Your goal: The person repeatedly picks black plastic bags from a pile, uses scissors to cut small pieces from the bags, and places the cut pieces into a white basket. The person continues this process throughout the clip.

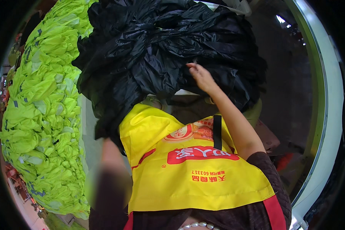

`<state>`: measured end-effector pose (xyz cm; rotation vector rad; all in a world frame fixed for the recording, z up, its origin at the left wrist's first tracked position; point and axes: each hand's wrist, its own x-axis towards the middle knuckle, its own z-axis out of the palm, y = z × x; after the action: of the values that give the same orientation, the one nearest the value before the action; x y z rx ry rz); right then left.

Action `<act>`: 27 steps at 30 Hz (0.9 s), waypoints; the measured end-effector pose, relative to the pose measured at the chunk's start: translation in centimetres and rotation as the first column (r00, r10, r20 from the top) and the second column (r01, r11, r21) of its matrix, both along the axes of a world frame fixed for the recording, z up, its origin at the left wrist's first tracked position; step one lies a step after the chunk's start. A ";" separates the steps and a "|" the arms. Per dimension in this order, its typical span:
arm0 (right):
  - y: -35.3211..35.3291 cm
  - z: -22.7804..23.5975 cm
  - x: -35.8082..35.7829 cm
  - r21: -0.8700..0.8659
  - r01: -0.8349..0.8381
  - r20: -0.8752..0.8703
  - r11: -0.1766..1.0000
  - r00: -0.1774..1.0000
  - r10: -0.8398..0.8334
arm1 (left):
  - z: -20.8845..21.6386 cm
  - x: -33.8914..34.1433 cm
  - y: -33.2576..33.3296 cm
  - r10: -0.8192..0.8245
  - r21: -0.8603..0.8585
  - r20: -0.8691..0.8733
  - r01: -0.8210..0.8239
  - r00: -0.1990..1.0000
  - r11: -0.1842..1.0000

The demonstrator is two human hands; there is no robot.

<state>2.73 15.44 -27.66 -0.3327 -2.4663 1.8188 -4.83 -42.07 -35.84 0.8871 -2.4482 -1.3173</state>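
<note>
A large heap of thin, shiny black fabric (149,53) lies bunched in front of me, its folds hanging down on the near left. My right hand (203,78) is over the right part of this heap, fingers bent and drawn together near the cloth. Whatever is between those fingertips, if anything, is too small to make out. The blurred wrist of my left hand (113,151) runs up under the hanging black cloth at the lower left. That cloth hides its fingers.
A long pile of crumpled lime-green fabric pieces (42,119) stretches along the left. At the right curves a pale edge (326,99) beside a dark surface (287,76). I wear a yellow apron (203,188) with red straps, close to the heap's near side.
</note>
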 end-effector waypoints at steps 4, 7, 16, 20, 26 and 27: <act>-6.1 -5.2 -0.8 0.277 -0.087 -0.257 0.957 0.953 0.161 | -3.1 0.4 -0.2 -0.056 0.130 0.280 0.020 0.958 0.991; -9.9 -1.3 0.3 0.220 -0.228 0.203 0.949 0.962 0.184 | -1.0 2.6 -2.9 -0.017 0.104 0.353 -0.022 0.936 0.994; -11.8 9.5 -0.6 -0.741 0.248 0.321 0.625 0.947 0.004 | 22.8 5.7 17.1 -0.700 0.060 -0.181 0.718 0.691 0.694; -11.5 12.8 0.1 -0.970 0.194 0.221 0.150 0.956 0.192 | 19.6 10.1 28.6 -0.874 0.464 -0.191 0.826 0.447 0.321; -4.4 16.6 2.8 -0.843 -0.122 -0.119 0.524 0.992 0.038 | 17.1 7.3 32.8 -0.298 0.968 -0.137 0.191 0.945 0.161; -2.2 17.0 3.6 -0.709 -0.082 -0.139 0.700 0.990 -0.025 | 18.3 6.9 32.8 -0.314 0.981 -0.102 0.147 0.944 0.125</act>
<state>6.34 13.27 -10.66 -0.1773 -1.5609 2.6473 2.03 -9.23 -17.58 0.7353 -1.4429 -3.2315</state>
